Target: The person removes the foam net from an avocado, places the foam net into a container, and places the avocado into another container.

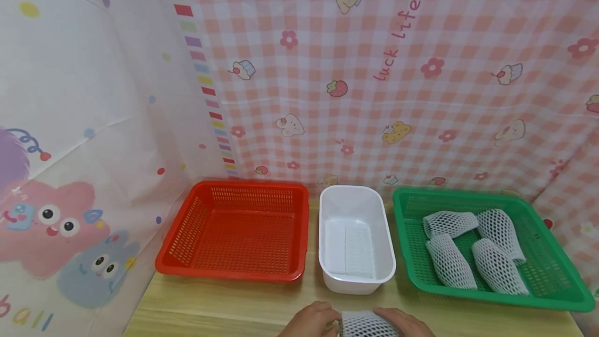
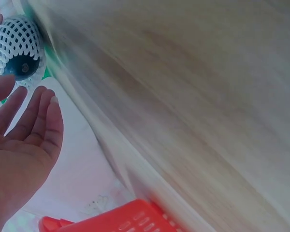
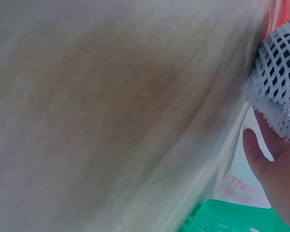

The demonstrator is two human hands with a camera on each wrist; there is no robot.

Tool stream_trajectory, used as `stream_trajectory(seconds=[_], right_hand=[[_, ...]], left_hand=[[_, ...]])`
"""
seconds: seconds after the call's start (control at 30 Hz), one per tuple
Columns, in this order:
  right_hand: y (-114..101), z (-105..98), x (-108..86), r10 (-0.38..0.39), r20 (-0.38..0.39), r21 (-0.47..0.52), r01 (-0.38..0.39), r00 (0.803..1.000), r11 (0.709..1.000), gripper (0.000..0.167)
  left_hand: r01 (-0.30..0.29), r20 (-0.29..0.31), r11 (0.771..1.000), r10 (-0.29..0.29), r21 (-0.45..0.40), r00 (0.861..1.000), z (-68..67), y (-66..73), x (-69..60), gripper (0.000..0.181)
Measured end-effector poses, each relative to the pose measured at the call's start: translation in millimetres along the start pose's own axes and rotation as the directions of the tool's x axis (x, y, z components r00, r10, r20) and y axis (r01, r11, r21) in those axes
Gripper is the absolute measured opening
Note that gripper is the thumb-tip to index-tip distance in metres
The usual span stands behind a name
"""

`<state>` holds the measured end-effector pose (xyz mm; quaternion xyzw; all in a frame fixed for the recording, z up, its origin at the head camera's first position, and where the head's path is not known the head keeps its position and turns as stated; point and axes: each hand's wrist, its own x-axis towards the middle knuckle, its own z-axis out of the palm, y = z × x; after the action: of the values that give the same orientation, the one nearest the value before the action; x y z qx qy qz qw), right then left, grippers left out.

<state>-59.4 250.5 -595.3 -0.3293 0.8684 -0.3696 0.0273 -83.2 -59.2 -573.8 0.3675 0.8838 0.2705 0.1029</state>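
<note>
Near three containers (image 1: 351, 286) and four netted pieces (image 1: 451, 261), our right hand (image 1: 406, 322) grips one more piece (image 1: 367, 325). Our left hand (image 1: 312, 320) is loosely uncurled.

This looks like a small set-up work spot. Pink checked cloth (image 1: 318, 61) with cakes (image 1: 244, 70) and flowers (image 1: 289, 39) hangs behind. White cloth (image 1: 107, 56) with a smiling star (image 1: 51, 246) hangs on the left. A red basket (image 1: 229, 274), white tub (image 1: 357, 287) and green basket (image 1: 505, 301) sit on a wood desk (image 1: 224, 306). I can't tell if it is a home or a shop.
</note>
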Motion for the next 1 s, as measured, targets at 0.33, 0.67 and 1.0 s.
stream_trajectory(seconds=[0.33, 0.67, 1.0], right_hand=[[-2, -1, -0.7, -0.034, -0.043, 0.033, 0.036, 0.998, 0.999, 0.063], [1, 0, -2.7, -0.061, -0.068, 0.082, 0.067, 0.996, 0.994, 0.058], [-1, 0, -4.5, -0.066, -0.109, 0.083, 0.075, 0.992, 0.994, 0.048]], left_hand=[[0.077, -0.024, 0.949, -0.088, -0.305, 0.996, 44.7, -34.1, 16.0, 0.024], [-0.012, -0.071, 0.95, -0.011, -0.311, 0.997, 52.1, -37.5, 22.1, 0.028], [0.069, 0.024, 0.854, -0.067, -0.516, 0.997, 51.8, -34.0, 26.4, 0.028]])
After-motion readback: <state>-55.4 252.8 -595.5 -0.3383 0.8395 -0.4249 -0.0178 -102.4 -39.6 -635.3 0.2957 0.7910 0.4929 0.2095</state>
